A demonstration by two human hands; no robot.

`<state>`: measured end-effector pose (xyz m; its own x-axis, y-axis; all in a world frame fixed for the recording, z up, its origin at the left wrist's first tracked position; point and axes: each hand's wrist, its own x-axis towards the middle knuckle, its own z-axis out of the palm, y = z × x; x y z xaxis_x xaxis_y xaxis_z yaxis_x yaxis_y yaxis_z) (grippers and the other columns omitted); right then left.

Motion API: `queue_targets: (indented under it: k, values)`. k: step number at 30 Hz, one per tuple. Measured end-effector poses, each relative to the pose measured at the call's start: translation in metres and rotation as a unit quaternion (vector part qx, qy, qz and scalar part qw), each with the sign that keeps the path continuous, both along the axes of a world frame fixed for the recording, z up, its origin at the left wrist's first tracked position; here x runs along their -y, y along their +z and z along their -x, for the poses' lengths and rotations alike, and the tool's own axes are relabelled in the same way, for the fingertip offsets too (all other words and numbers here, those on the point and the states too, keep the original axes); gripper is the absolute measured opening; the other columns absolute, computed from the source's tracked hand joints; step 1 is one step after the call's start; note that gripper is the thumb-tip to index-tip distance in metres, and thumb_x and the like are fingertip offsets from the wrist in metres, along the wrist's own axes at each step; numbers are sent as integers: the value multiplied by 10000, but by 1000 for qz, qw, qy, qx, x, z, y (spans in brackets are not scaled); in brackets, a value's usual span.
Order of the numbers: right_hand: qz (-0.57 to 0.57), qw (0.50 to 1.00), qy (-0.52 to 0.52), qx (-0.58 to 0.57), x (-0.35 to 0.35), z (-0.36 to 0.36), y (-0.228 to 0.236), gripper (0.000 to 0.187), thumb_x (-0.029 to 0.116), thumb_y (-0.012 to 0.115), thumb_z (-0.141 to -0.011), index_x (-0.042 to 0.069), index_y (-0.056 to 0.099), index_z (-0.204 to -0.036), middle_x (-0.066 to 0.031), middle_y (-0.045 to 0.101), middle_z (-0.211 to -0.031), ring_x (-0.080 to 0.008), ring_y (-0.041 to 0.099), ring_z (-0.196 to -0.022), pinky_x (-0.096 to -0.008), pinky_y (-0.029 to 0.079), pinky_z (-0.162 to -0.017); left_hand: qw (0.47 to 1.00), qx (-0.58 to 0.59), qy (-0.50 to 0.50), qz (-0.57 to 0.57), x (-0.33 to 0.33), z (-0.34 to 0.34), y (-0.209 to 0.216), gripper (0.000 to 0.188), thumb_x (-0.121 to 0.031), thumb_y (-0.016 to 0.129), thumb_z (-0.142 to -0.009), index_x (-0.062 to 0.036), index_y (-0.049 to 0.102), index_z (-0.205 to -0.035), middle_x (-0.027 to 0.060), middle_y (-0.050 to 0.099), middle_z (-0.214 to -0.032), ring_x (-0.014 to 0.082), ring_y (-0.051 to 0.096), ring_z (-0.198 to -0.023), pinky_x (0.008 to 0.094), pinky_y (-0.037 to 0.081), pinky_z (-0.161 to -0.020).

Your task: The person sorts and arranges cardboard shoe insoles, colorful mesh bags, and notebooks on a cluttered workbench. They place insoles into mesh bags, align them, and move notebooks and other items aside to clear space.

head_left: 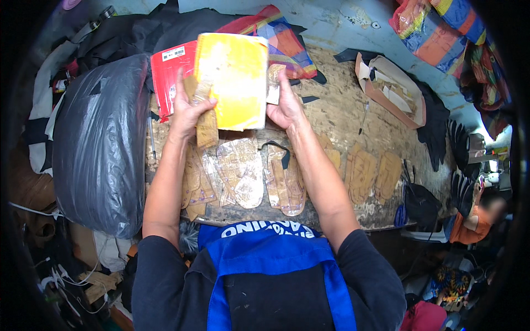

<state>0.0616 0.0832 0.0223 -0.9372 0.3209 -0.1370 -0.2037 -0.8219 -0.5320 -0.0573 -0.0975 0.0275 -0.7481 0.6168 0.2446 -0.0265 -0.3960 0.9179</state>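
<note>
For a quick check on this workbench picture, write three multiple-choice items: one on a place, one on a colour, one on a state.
1. Where is the grey plastic sack?
A. left of the workbench
B. on the far right
C. under the apron

2. What colour is the flat packet that the hands hold?
A. green
B. yellow
C. white

3. How is the packet held?
A. lying flat on the bench
B. raised by both hands
C. pinched in one hand

Answers: 1 A, the sack bulges at the bench's left edge. 2 B, its face is yellow. 3 B, the left hand and right hand grip its sides above the workbench.
</note>
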Motion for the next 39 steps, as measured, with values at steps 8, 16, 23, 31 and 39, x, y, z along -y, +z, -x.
queue_targets:
  k: [8, 16, 23, 31, 39]
  values:
    - [-273, 951, -144, -2, -4, -14, 21, 271, -8, 591, -797, -46, 528, -1057, -130, 616, -987, -177, 621, -825, -293, 516, -731, 1000, 1, 4, 31, -26, -8, -2, 1046, 109, 683, -621, -110, 16, -1396, 199, 372, -1252, 236, 512, -1048, 347, 485, -813]
    - [-282, 948, -147, 25, -45, -40, 24, 278, 0, 600, -789, -39, 529, -1055, -136, 620, -979, -187, 627, -817, -307, 525, -723, 999, 24, -24, 16, -24, -14, 7, 905, 113, 573, -739, -179, 27, -1399, 158, 590, -912, 208, 624, -768, 272, 538, -642]
    - [-251, 944, -202, 72, -83, -65, 9, 299, 33, 627, -779, -73, 529, -1040, -157, 620, -983, -203, 632, -828, -324, 526, -729, 997, -1, -79, -12, -4, -27, 32, 768, 73, 580, -761, -182, 184, -1367, 166, 565, -973, 188, 622, -739, 259, 539, -605]
    - [-364, 854, -290, 233, -102, -69, -17, 286, 125, 618, -807, -88, 554, -987, -146, 639, -871, -218, 628, -740, -326, 511, -667, 994, 22, -104, 10, -1, -39, 42, 807, 75, 591, -746, -211, 179, -1378, 148, 554, -946, 175, 613, -707, 247, 537, -593]
    - [-266, 928, -248, 83, -46, -75, 31, 567, 539, 339, -890, 25, 518, -1049, -69, 545, -644, -233, 578, -641, -365, 499, -651, 992, 6, -127, 6, -1, -59, 47, 800, 82, 584, -751, -196, 173, -1379, 139, 557, -921, 174, 608, -690, 244, 520, -577]
